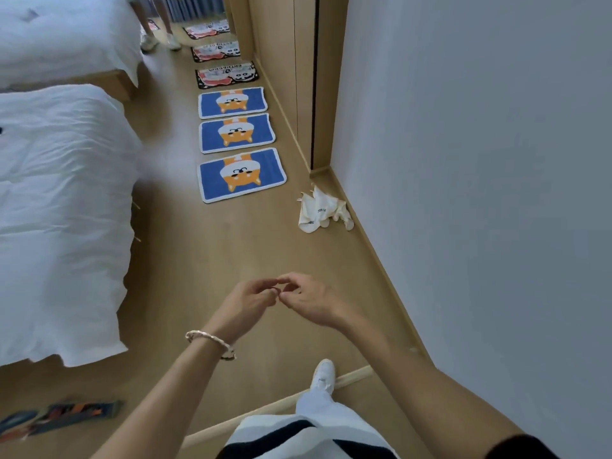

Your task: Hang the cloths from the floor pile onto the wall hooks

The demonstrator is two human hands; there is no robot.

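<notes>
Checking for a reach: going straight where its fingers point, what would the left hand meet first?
The right hand: the left hand points at its fingertips, seemingly touching. The cloth pile lies farther ahead by the wall, apparently off that line.

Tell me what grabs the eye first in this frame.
A row of three blue dog-print mats runs up the middle of the wooden floor, with darker mats beyond. A crumpled pile of white cloths lies by the foot of the right wall. Low in the frame, the left hand and right hand meet at the fingertips, holding nothing visible.
</notes>
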